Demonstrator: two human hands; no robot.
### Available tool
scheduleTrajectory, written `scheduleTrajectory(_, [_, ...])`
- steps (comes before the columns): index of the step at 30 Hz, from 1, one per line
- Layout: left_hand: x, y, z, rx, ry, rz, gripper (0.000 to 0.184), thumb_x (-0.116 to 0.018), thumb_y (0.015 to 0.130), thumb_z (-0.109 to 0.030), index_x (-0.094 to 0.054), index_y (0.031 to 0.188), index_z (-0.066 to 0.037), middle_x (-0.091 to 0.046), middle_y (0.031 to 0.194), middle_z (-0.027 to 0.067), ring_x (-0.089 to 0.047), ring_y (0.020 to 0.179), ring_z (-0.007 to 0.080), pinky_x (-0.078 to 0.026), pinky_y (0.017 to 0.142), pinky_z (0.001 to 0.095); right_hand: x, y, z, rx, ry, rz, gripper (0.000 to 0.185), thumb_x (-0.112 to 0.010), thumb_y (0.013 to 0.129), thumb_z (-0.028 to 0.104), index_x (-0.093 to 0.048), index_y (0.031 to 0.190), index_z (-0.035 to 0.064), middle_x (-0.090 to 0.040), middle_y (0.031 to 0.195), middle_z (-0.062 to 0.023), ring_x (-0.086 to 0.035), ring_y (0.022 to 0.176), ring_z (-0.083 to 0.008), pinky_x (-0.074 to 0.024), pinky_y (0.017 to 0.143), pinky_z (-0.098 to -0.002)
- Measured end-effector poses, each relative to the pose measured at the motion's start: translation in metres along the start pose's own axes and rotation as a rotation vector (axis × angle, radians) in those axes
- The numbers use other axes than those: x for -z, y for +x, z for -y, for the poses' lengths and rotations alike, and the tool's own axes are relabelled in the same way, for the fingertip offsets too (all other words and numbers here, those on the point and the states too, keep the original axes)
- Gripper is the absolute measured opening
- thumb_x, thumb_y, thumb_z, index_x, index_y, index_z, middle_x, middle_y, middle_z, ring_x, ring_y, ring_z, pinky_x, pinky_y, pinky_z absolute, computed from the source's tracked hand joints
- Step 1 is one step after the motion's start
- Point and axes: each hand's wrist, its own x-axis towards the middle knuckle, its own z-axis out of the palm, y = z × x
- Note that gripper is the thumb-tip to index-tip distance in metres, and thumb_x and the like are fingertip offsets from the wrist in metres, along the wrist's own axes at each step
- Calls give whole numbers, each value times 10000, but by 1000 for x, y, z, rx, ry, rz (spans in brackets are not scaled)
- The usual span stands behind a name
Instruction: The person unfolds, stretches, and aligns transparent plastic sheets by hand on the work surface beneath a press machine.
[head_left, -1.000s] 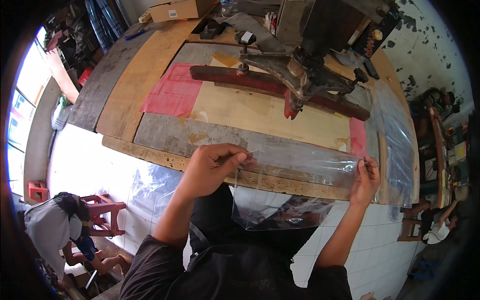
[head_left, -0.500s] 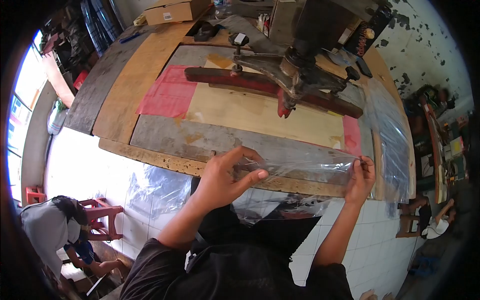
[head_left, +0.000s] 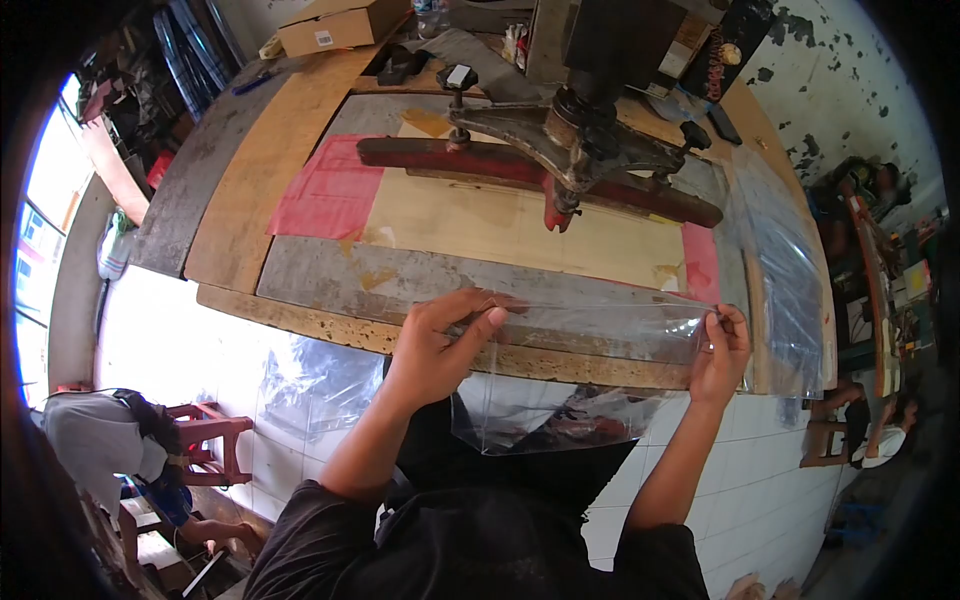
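Left hand: the left hand pinches the near-left upper corner of the sheet between thumb and forefinger.
Right hand: the right hand grips the sheet's opposite upper corner between thumb and fingers.
Plastic sheet: a clear, glossy, rectangular plastic sheet spans the gap between both hands; its lower part hangs below them, past the table edge.
Table edge: a worn, pitted tan wooden edge strip runs beneath the hands, visible through the sheet.
Work bed: a stained grey flat board lies beyond both hands, bearing a cream rectangular panel with a translucent pink film patch at its left end.
Press head: a dark metal clamp frame with a long red-brown bar stands over the panel, beyond the hands.
Plastic pile: clear, creased plastic sheeting lies just right of the right hand.
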Motion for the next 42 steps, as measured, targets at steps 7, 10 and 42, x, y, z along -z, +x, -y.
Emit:
scheduleTrajectory(7, [-1, 0, 8, 85, -132, -5, 235, -662, 1075, -141, -757, 1223, 16, -802, 1055, 108, -740, 834, 139, -573, 803, 297, 1, 1, 1, -3, -53, 14, 234, -746, 981, 1, -691, 1208, 9, -702, 1095, -34, -650, 997, -103, -510, 911, -238])
scheduleTrajectory(10, [-1, 1, 10, 70, -97, 22, 243, -637, 1079, -74, -702, 1278, 48, -797, 1137, 151, -739, 892, 141, -586, 843, 292, 0, 1, 0, -3, -54, 16, 232, -749, 983, 12, -692, 1208, 16, -700, 1082, -24, -642, 976, -95, -499, 874, -234])
scheduleTrajectory(42, [-8, 4, 14, -149, 70, -184, 218, -631, 1080, -131, -776, 1049, 28, -829, 1019, 115, -768, 839, 169, -591, 791, 307, -8, -3, 4, 12, -109, -28, 260, -796, 935, -3, -705, 1179, 4, -676, 1041, -17, -630, 927, -97, -500, 857, -231])
